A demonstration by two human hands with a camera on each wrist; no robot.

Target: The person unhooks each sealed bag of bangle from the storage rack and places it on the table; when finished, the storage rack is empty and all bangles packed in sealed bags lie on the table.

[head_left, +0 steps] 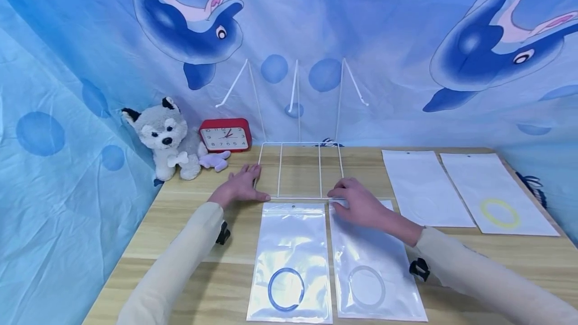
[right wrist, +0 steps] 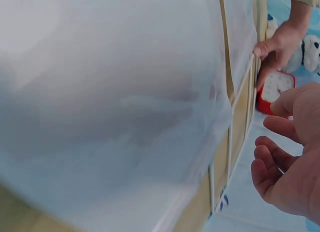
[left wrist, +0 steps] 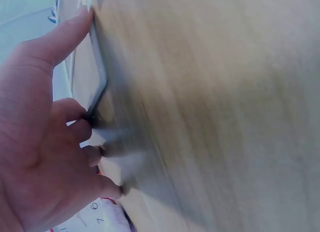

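Observation:
A white wire display rack stands on the wooden table, its flat base toward me and three slanted prongs rising at the back. My left hand grips the front left corner of the base. In the left wrist view the thumb lies on the wire and the index finger is bent against it near the corner. My right hand is at the front right corner, its loosely bent fingers over the base. Below it, a clear-fronted pouch holds a whitish ring. Beside that lies a pouch with a blue ring.
Two more white pouches lie at the right, one with a pale ring, the other with a yellow ring. At the back left sit a plush husky, a red clock and a small purple toy. A dolphin-print cloth hangs behind.

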